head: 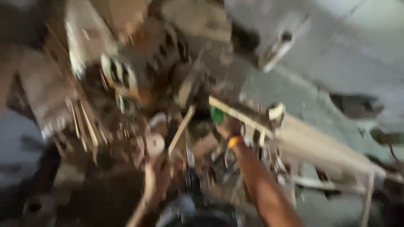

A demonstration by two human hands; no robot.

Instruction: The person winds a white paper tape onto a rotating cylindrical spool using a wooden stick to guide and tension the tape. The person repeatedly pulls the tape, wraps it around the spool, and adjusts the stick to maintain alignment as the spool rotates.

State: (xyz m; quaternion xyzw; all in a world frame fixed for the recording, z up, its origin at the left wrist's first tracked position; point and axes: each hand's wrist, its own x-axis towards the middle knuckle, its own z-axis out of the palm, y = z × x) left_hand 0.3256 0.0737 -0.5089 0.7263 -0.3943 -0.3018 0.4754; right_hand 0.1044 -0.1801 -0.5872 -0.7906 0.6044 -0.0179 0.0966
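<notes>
The whole view is heavily motion-blurred. My right hand [227, 127], with an orange band at the wrist, reaches up into a heap of wood scraps and junk [139, 105], close to a small green object [216, 114]. My left hand [158, 170] is lower and to the left, at the foot of a thin wooden stick [182, 129] that leans up to the right. A pale round piece [155, 143] lies just above that hand. The blur hides the fingers of both hands, so their grip is unclear.
A long pale wooden plank or frame [320, 147] runs from the heap's middle down to the right. Cardboard-like sheets [88, 38] stand at the upper left. Grey concrete floor [336, 50] with dark patches lies to the right and behind.
</notes>
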